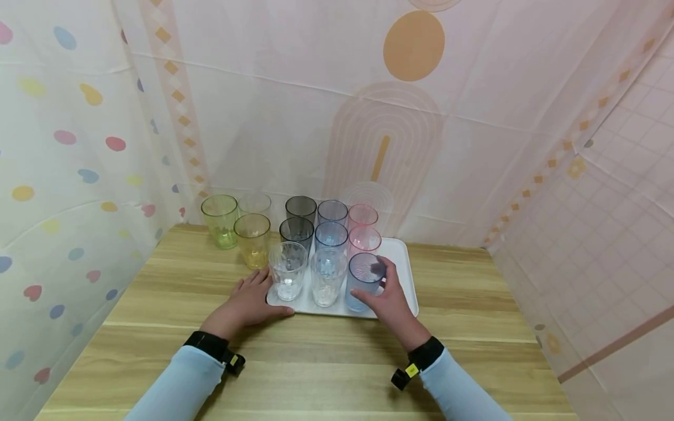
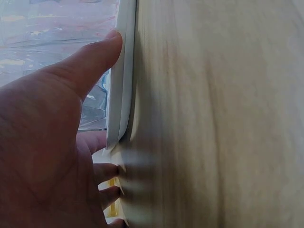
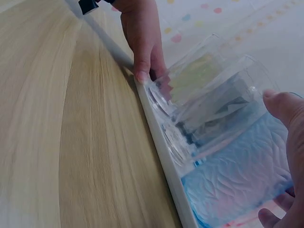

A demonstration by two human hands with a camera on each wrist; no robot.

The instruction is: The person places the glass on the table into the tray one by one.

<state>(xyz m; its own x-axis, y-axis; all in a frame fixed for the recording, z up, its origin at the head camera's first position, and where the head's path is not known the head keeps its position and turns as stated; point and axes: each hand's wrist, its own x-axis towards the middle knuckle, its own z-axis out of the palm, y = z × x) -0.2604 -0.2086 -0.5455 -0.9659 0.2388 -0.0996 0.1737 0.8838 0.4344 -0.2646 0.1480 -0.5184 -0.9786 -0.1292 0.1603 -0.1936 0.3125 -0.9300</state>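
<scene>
A white tray (image 1: pixel 404 272) carries rows of ribbed plastic cups. My right hand (image 1: pixel 394 304) grips a blue cup (image 1: pixel 363 286) at the tray's front right, thumb on its near left side and fingers on the right. Beside it in the front row stand two clear cups (image 1: pixel 327 280). Grey cups (image 1: pixel 297 229), blue-tinted cups (image 1: pixel 332 231) and pink cups (image 1: pixel 364 237) stand in pairs behind. My left hand (image 1: pixel 250 301) rests against the tray's front left corner; its thumb (image 2: pixel 97 59) touches the front rim, and its fingers extend along the left side.
Left of the tray, a green cup (image 1: pixel 221 225), a yellow cup (image 1: pixel 253 242) and a clear cup (image 1: pixel 255 203) stand on the wooden table (image 1: pixel 316 374). Patterned cloth (image 1: pixel 263 117) hangs behind the table and along both sides.
</scene>
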